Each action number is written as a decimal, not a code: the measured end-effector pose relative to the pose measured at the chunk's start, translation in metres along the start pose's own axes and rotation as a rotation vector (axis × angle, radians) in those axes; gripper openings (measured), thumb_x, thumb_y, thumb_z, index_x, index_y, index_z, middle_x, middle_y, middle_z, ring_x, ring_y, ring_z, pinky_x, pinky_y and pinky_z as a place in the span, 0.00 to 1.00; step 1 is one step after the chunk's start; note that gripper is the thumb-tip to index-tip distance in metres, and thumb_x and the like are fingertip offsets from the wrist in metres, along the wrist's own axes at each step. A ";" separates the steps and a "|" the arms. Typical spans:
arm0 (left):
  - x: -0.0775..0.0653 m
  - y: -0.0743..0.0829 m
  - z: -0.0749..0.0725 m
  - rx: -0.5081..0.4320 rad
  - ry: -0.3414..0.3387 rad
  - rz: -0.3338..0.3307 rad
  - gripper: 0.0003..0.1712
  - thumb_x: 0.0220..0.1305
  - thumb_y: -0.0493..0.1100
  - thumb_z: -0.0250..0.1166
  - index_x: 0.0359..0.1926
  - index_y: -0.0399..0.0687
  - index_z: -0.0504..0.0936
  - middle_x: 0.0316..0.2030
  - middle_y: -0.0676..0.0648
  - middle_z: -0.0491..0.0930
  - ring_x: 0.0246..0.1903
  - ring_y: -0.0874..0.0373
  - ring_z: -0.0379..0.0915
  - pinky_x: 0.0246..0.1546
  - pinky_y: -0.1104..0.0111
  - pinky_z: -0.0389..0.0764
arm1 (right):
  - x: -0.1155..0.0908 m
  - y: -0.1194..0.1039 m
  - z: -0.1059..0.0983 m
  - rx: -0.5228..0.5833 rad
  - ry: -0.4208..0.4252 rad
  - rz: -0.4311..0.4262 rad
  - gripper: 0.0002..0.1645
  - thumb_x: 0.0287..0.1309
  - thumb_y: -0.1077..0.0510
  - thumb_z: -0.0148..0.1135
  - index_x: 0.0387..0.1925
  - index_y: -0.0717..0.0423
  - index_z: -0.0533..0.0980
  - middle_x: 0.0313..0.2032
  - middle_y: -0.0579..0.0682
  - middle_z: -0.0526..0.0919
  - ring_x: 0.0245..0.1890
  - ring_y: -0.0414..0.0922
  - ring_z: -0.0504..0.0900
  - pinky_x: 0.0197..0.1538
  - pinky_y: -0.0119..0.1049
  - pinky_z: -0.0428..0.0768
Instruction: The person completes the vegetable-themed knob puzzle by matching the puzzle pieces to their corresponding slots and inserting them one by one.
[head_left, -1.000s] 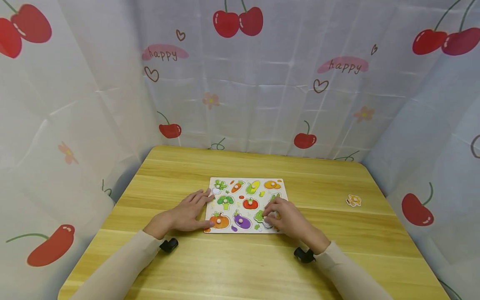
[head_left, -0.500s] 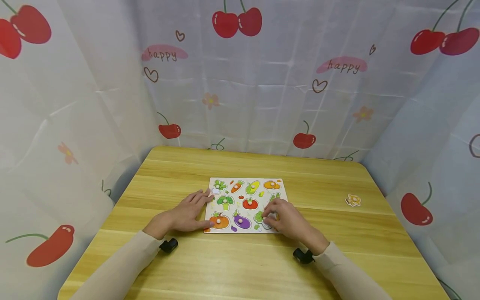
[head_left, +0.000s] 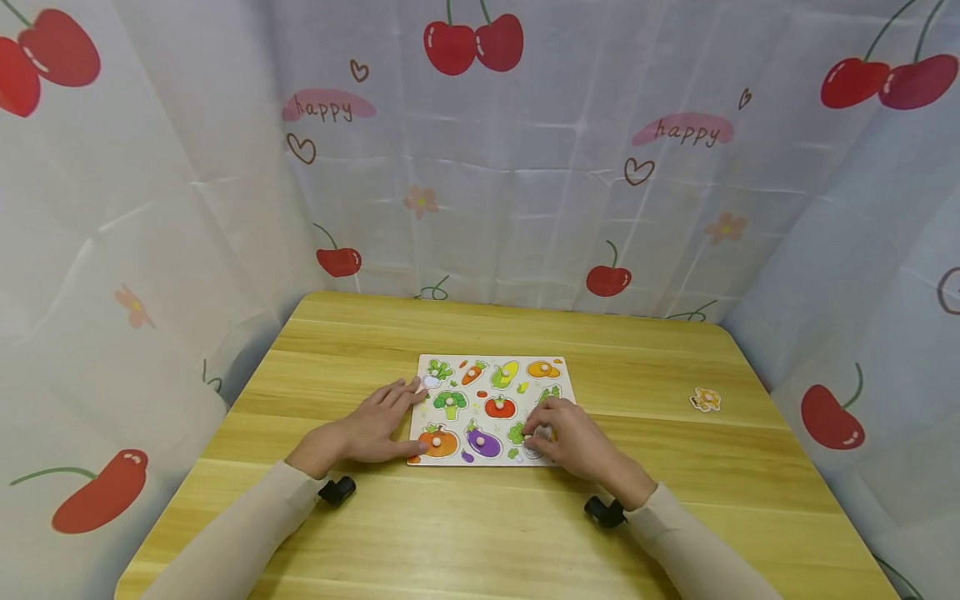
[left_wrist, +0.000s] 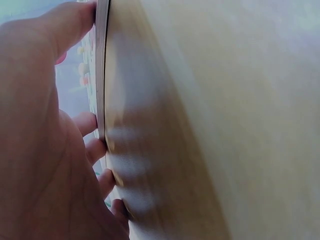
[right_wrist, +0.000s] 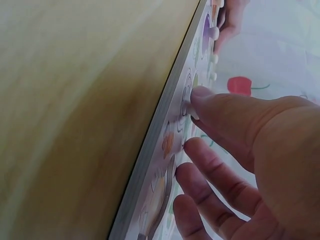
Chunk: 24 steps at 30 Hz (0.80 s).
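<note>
A vegetable peg puzzle board lies flat on the table. My left hand rests at its left edge with fingers spread, the fingertips and thumb on the board in the left wrist view. My right hand is over the front right part, where thumb and index finger pinch the knob of a green-leafed vegetable piece. That piece lies at its outlined spot, its right side hidden under the fingers. The other fingers of this hand are loosely bent above the board. Nearby are the tomato piece and eggplant piece.
A loose yellow-orange piece lies on the wooden table to the right of the board. Pumpkin, broccoli and corn pieces sit in the board. A cherry-printed curtain surrounds the table.
My right hand has shifted very slightly left and the green-leafed piece has settled closer into its outline. The left hand has stayed at the board's edge.
</note>
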<state>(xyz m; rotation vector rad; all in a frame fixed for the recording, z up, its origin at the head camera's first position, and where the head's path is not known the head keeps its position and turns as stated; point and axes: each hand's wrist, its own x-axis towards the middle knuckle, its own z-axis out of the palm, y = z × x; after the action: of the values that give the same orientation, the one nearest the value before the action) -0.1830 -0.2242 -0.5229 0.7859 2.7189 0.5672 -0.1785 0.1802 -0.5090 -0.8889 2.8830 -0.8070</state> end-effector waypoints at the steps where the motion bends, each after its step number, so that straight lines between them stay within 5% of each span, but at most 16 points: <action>1: 0.000 0.000 0.000 0.000 0.000 -0.001 0.61 0.83 0.72 0.66 0.95 0.42 0.53 0.96 0.35 0.46 0.95 0.28 0.42 0.93 0.31 0.50 | 0.000 0.000 0.000 0.000 0.002 0.000 0.05 0.71 0.57 0.85 0.43 0.45 0.94 0.49 0.42 0.91 0.50 0.44 0.85 0.58 0.44 0.86; 11: 0.000 0.002 -0.003 0.001 -0.001 -0.010 0.61 0.83 0.72 0.67 0.95 0.41 0.53 0.96 0.35 0.46 0.95 0.28 0.41 0.93 0.31 0.50 | -0.004 0.012 -0.013 0.010 0.078 0.000 0.09 0.69 0.57 0.87 0.47 0.50 0.95 0.49 0.46 0.92 0.52 0.48 0.90 0.59 0.49 0.90; 24: -0.001 0.004 -0.003 -0.010 -0.013 -0.020 0.61 0.83 0.73 0.66 0.95 0.42 0.53 0.96 0.36 0.45 0.95 0.28 0.40 0.93 0.30 0.48 | -0.022 0.055 -0.046 -0.024 0.205 0.117 0.17 0.71 0.58 0.84 0.57 0.57 0.92 0.55 0.58 0.91 0.54 0.60 0.91 0.56 0.62 0.91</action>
<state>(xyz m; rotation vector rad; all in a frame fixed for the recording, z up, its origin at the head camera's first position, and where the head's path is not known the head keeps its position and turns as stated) -0.1815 -0.2226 -0.5190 0.7570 2.7072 0.5686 -0.1964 0.2527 -0.4986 -0.6669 3.0911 -0.9034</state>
